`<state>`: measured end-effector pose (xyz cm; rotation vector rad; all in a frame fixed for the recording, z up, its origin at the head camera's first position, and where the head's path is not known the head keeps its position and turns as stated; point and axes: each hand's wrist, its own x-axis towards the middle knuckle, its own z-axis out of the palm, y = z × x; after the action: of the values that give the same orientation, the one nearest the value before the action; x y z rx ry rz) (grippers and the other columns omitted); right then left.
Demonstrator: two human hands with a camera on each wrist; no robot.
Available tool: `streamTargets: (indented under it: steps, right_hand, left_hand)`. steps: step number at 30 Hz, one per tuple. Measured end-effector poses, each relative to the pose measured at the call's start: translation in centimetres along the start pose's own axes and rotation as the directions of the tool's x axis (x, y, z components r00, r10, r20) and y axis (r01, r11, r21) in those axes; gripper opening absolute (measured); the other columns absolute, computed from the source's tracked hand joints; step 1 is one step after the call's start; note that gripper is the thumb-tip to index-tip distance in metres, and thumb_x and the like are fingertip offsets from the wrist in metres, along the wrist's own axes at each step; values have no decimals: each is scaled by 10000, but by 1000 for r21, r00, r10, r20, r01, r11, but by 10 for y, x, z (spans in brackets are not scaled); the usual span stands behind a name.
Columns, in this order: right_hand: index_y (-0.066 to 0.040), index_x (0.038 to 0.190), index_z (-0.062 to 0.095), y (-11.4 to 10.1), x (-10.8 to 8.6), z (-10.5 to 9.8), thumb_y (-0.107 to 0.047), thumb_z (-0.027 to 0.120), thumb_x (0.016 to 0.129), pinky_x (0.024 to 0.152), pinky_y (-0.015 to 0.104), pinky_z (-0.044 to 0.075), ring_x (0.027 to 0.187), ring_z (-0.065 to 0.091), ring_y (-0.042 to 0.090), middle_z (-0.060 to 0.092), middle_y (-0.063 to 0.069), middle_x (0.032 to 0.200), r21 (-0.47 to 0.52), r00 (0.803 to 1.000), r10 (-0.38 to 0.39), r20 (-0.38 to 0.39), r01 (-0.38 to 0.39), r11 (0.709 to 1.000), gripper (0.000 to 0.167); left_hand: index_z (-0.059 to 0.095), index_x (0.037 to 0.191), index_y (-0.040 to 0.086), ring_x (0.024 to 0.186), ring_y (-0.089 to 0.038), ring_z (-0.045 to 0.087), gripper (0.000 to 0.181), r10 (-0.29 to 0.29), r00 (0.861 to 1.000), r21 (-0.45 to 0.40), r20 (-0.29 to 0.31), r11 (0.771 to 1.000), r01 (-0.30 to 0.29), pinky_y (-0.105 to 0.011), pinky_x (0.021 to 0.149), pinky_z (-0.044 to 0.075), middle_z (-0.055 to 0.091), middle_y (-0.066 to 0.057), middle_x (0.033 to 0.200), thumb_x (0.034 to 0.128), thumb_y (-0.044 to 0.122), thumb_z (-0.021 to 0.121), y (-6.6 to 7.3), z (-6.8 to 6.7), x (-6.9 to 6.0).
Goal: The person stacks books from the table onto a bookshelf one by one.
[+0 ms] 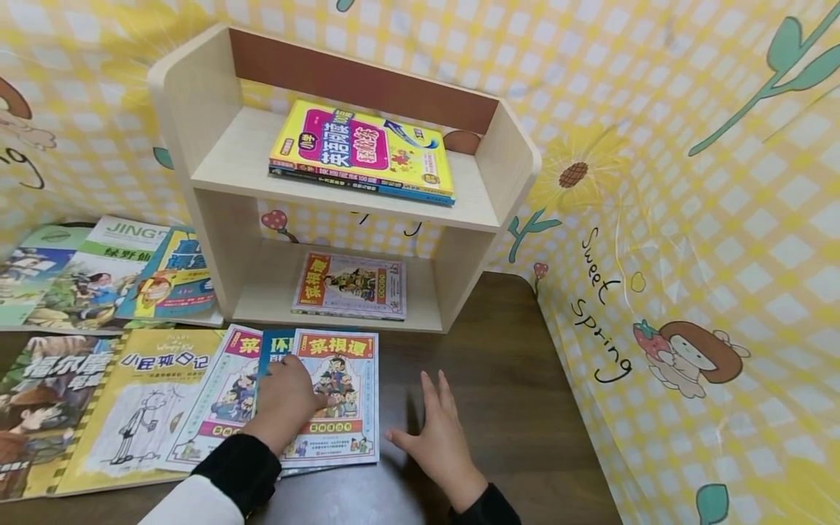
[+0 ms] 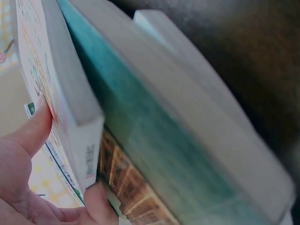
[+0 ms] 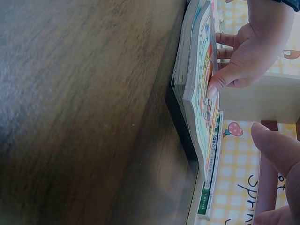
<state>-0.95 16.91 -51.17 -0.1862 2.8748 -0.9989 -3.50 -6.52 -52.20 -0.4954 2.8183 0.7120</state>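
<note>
My left hand pinches the left edge of a pale blue-bordered book with a red title band, thumb on the cover. In the left wrist view its fingertip is under that book, which is tilted up from a teal book beneath. Part of the teal book shows beside it in the head view. A pink-bordered book lies to the left, partly hidden by my forearm. My right hand hovers right of the pinched book, fingers spread, touching nothing.
A wooden two-tier shelf stands behind. A yellow book tops a stack on its upper tier; a purple-bordered book lies on the lower tier. More books, including a yellow diary book, spread left. Checked cloth rises at right.
</note>
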Motion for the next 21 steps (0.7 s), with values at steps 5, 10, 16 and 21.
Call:
streamTargets:
  steps: [5,10,16,21]
  right_hand:
    - [-97,1510,308,2,-1,0,-352,870,698,1000,645,368,1379,254,486,143,246,1572,14,1000,-1,-6,1,1000,1020]
    - [-98,1508,310,4,1,1,-340,872,698,1003,627,379,1375,277,474,151,239,1573,16,1000,13,-13,-13,1000,1015]
    - [-85,1514,291,4,6,6,-314,863,717,1015,601,385,1369,294,469,162,241,1570,68,1000,-6,-14,7,998,1008]
    - [-96,1532,245,1,10,11,-295,830,765,1045,576,366,1388,283,431,162,208,1581,141,999,-35,35,29,990,985]
  left_hand:
    - [325,1255,-212,976,-487,542,946,-19,999,-85,50,996,23,-566,830,488,482,-398,1092,731,384,841,-4,-2,-2]
    - [201,1363,-171,802,-347,601,942,-18,996,-192,91,981,35,-413,638,514,564,-338,1046,804,302,794,-6,-1,-4]
    - [150,1429,-106,866,-338,597,769,15,997,-326,81,945,12,-368,643,508,508,-363,1188,914,156,657,-10,1,-4]
    - [214,1401,-28,1098,-421,536,560,98,994,-485,56,872,-58,-512,847,481,443,-337,1311,973,116,546,-21,6,-3]
